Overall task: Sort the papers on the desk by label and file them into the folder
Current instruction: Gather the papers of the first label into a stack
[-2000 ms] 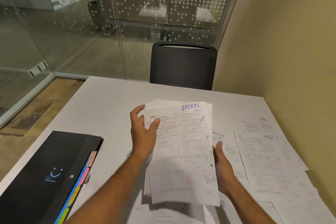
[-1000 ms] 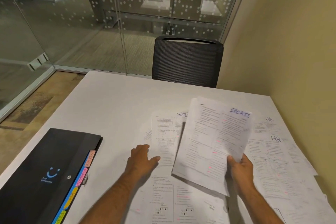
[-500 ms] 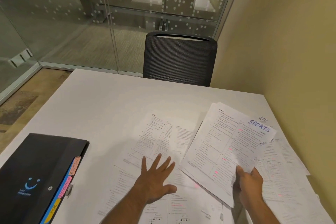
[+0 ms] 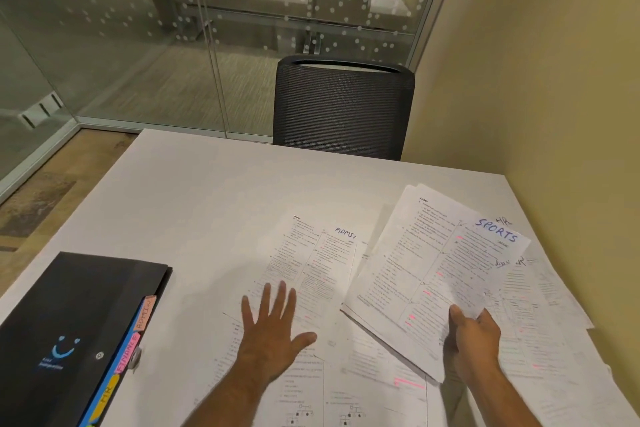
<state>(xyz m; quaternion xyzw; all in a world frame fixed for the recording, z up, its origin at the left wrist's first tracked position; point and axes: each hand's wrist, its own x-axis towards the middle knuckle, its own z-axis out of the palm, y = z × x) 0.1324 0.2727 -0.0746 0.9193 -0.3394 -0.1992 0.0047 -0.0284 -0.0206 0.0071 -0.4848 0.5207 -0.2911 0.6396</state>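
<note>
My right hand (image 4: 474, 340) grips the lower corner of a stack of printed sheets marked SPORTS (image 4: 433, 270), held tilted above the desk. My left hand (image 4: 273, 326) lies flat with spread fingers on a sheet marked ADMIN (image 4: 311, 260). More printed sheets (image 4: 346, 392) lie under my wrists. Sheets marked HR (image 4: 533, 308) lie at the right, partly hidden by the held stack. A black folder (image 4: 69, 322) lies shut at the left, with coloured tabs reading ADMIN, FINANCE and HR along its edge.
The white desk (image 4: 214, 191) stands against a yellow wall on the right. A black mesh chair (image 4: 343, 107) faces me at the far edge. Glass partitions stand behind it. The desk's left edge drops to a wooden floor.
My right hand carried the SPORTS stack from the middle to the right. My left hand let go of it and came down flat on the ADMIN sheet, sliding it slightly left.
</note>
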